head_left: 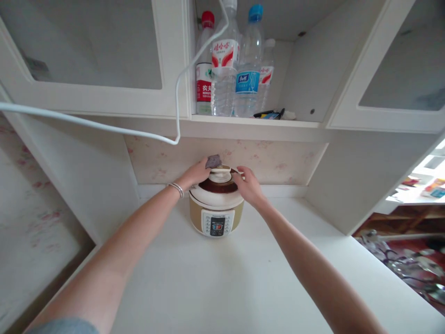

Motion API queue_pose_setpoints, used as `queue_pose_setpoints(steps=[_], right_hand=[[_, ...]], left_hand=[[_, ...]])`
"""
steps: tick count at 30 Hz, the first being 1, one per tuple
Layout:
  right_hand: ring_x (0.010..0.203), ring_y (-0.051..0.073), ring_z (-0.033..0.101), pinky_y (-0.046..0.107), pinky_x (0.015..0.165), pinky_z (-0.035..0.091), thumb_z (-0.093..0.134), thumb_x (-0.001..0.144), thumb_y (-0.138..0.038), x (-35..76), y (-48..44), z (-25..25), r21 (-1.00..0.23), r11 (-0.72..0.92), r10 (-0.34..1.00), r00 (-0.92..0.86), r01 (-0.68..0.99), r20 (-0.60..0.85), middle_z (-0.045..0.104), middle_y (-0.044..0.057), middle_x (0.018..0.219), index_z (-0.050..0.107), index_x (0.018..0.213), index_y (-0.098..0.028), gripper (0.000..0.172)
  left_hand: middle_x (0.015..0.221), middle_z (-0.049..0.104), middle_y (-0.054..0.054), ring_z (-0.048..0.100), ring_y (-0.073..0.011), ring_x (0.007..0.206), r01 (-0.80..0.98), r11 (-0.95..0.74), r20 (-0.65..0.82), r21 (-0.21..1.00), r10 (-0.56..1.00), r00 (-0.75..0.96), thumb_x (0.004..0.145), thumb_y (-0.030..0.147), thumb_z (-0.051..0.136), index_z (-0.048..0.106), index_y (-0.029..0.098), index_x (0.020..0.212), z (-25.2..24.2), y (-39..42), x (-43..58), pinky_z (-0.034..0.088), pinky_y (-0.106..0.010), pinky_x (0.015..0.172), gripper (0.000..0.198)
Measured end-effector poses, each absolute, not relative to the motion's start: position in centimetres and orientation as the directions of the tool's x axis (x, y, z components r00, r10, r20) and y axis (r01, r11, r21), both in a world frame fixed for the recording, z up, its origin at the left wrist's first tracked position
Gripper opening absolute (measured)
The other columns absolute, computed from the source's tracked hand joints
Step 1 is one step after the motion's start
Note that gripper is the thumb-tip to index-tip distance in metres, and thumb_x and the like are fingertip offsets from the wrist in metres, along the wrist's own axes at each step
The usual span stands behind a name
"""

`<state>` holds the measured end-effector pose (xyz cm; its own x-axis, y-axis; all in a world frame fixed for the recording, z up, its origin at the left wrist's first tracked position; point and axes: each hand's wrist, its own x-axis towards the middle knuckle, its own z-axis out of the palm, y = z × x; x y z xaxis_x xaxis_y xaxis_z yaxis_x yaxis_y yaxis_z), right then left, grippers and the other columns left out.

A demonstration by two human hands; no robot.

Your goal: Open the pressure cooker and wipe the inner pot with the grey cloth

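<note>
An electric pressure cooker (196, 214) stands upright on a white counter, its control panel facing me. Its white and brown lid (215, 199) has a pale handle (221, 169) on top. My left hand (197, 173) is at the lid's left side, closed on a bunched greyish-purple cloth (213, 161) beside the handle. On the opposite side, my right hand (249, 186) rests at the lid's edge with its fingers apart and no object in it. The far fingertips of my left hand are hidden behind the cloth.
Above the cooker, a cabinet shelf (257, 121) holds several plastic bottles (224, 69) and small dark items. A white cable (139, 133) hangs across the upper left. White side panels (333, 181) flank the counter (222, 287); clutter (410, 264) lies at the right.
</note>
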<state>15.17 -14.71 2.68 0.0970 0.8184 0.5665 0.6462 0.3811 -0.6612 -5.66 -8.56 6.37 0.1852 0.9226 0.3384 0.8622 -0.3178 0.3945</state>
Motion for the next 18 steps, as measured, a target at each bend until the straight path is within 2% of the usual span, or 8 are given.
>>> queue_pose_setpoints(steps=[3, 5, 8, 11, 12, 14, 16, 18], right_hand=[[0.115, 0.024, 0.050, 0.041, 0.099, 0.038, 0.040, 0.091, -0.034, 13.9, -13.6, 4.3, -0.449, 0.440, 0.761, -0.058, 0.778, 0.646, 0.056, 0.011, 0.125, 0.054, 0.122, -0.019, 0.038], [0.120, 0.024, 0.046, 0.041, 0.102, 0.036, 0.037, 0.093, -0.031, 12.3, -13.1, 4.7, -0.307, 0.502, 0.715, -0.189, 0.808, 0.673, 0.055, 0.010, 0.128, 0.053, 0.125, -0.019, 0.038], [0.124, 0.023, 0.043, 0.042, 0.107, 0.031, 0.035, 0.093, -0.025, 9.2, -12.9, 4.7, -0.132, 0.599, 0.632, -0.365, 0.790, 0.684, 0.052, 0.010, 0.133, 0.051, 0.127, -0.018, 0.039], [0.128, 0.023, 0.039, 0.045, 0.112, 0.022, 0.039, 0.089, -0.019, 6.9, -13.6, 4.1, -0.015, 0.690, 0.523, -0.484, 0.724, 0.701, 0.051, 0.009, 0.136, 0.056, 0.120, -0.017, 0.036], [0.129, 0.024, 0.038, 0.045, 0.113, 0.021, 0.041, 0.087, -0.018, 6.6, -14.1, 3.9, 0.005, 0.721, 0.488, -0.514, 0.692, 0.705, 0.052, 0.009, 0.134, 0.059, 0.116, -0.016, 0.034], [0.122, 0.023, 0.045, 0.043, 0.109, 0.028, 0.043, 0.083, -0.016, 7.0, -15.3, 3.3, -0.009, 0.769, 0.464, -0.548, 0.639, 0.696, 0.059, 0.009, 0.125, 0.061, 0.109, -0.017, 0.031], [0.110, 0.022, 0.053, 0.039, 0.101, 0.038, 0.043, 0.081, -0.015, 8.3, -16.9, 2.6, -0.072, 0.793, 0.483, -0.553, 0.604, 0.679, 0.064, 0.009, 0.113, 0.060, 0.107, -0.017, 0.031], [0.104, 0.021, 0.056, 0.036, 0.094, 0.043, 0.043, 0.082, -0.017, 10.1, -18.6, 2.0, -0.135, 0.801, 0.508, -0.542, 0.584, 0.670, 0.065, 0.009, 0.110, 0.058, 0.110, -0.017, 0.031]], left_hand=[[0.116, 0.065, -0.015, 0.063, -0.0287, 0.103, 0.883, -0.298, 0.336, 0.363, 0.926, 0.174, 0.091, 0.037, 0.036, 0.042, 0.018, 0.130, 5.1, -9.0, -5.8, 0.046, -0.037, 0.086, 0.044], [0.111, 0.067, -0.016, 0.064, -0.0303, 0.099, 0.907, -0.263, 0.324, 0.327, 0.933, 0.154, 0.092, 0.038, 0.034, 0.041, 0.017, 0.130, 4.5, -9.8, -6.8, 0.047, -0.038, 0.082, 0.044], [0.113, 0.065, -0.015, 0.064, -0.0295, 0.099, 0.927, -0.303, 0.349, 0.222, 0.912, 0.214, 0.092, 0.033, 0.034, 0.043, 0.018, 0.128, 3.9, -11.8, -8.4, 0.047, -0.039, 0.082, 0.041], [0.118, 0.063, -0.014, 0.062, -0.0265, 0.103, 0.902, -0.418, 0.388, 0.105, 0.853, 0.350, 0.091, 0.026, 0.037, 0.048, 0.017, 0.121, 3.3, -14.3, -9.1, 0.047, -0.038, 0.086, 0.034], [0.118, 0.063, -0.013, 0.061, -0.0254, 0.106, 0.880, -0.469, 0.394, 0.074, 0.824, 0.406, 0.090, 0.023, 0.039, 0.051, 0.016, 0.118, 3.1, -15.1, -9.1, 0.046, -0.037, 0.089, 0.031], [0.119, 0.062, -0.012, 0.057, -0.0234, 0.112, 0.817, -0.577, 0.399, 0.017, 0.753, 0.523, 0.089, 0.018, 0.042, 0.054, 0.016, 0.113, 2.7, -16.7, -9.0, 0.045, -0.036, 0.095, 0.028], [0.124, 0.059, -0.011, 0.051, -0.0222, 0.121, 0.744, -0.667, 0.423, -0.046, 0.662, 0.619, 0.089, 0.018, 0.043, 0.053, 0.017, 0.116, 2.2, -17.9, -8.6, 0.041, -0.037, 0.101, 0.029], [0.127, 0.058, -0.009, 0.044, -0.0224, 0.128, 0.681, -0.723, 0.452, -0.119, 0.571, 0.685, 0.090, 0.020, 0.044, 0.051, 0.020, 0.121, 1.7, -18.9, -7.8, 0.040, -0.039, 0.104, 0.031]])
